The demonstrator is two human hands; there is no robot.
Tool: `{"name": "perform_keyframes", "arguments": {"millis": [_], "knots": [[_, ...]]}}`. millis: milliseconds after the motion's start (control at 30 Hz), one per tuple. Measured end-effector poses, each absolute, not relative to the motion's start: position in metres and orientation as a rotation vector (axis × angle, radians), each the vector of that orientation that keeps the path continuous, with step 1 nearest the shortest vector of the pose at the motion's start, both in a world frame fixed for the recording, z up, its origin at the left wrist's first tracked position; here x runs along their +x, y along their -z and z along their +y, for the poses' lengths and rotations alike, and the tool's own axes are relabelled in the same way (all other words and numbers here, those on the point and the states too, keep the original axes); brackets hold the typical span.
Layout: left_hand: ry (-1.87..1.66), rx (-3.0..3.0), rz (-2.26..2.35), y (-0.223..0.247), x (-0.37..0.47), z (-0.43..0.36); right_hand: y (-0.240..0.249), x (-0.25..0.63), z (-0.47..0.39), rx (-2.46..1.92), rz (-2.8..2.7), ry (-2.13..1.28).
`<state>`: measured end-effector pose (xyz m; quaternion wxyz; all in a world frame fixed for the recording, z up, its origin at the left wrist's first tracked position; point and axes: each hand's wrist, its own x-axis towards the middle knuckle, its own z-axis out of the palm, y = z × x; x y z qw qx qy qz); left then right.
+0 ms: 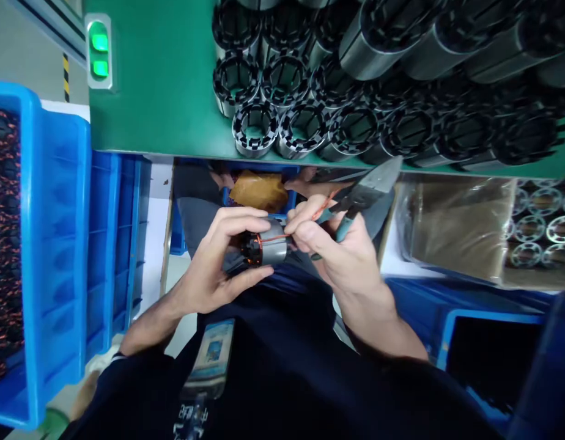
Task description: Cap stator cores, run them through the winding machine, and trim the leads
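My left hand [222, 260] grips a motor stator [274, 243], a short grey metal cylinder with a dark slotted end and orange copper wire at its left side. Thumb and fingers wrap around it from the left. My right hand [344, 253] holds a pair of pliers [367, 190] with green handles, jaws pointing up and to the right. Its thumb and index finger also pinch an orange wire [282, 236] that runs across the stator's outside. A loose length of that wire sticks up beside the pliers. The right fingers partly hide the stator's right end.
Several unwound stator cores [256, 129] stand in rows on the green bench [154, 79], some stacked. Blue crates [57, 244] line the left, one holding wound parts. A plastic-lined carton [466, 226] with metal rings stands right. Another person's hand [305, 183] shows beyond the bench edge.
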<state>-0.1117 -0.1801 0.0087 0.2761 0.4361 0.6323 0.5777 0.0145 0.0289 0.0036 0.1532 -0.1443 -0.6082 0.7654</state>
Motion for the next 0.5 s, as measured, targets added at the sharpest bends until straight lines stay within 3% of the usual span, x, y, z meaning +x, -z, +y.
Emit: {"name": "perform_keyframes", "arguments": {"millis": [233,500], "knots": [[-1.802,0.629,1.246,0.011,-0.084,-0.166,-0.012,0.013,0.005,-0.386,-1.822,-2.028],[-2.003,0.221,1.350,0.010,-0.083,-0.151,-0.018,0.036,0.015,-0.512,-2.211,-1.773]]}}
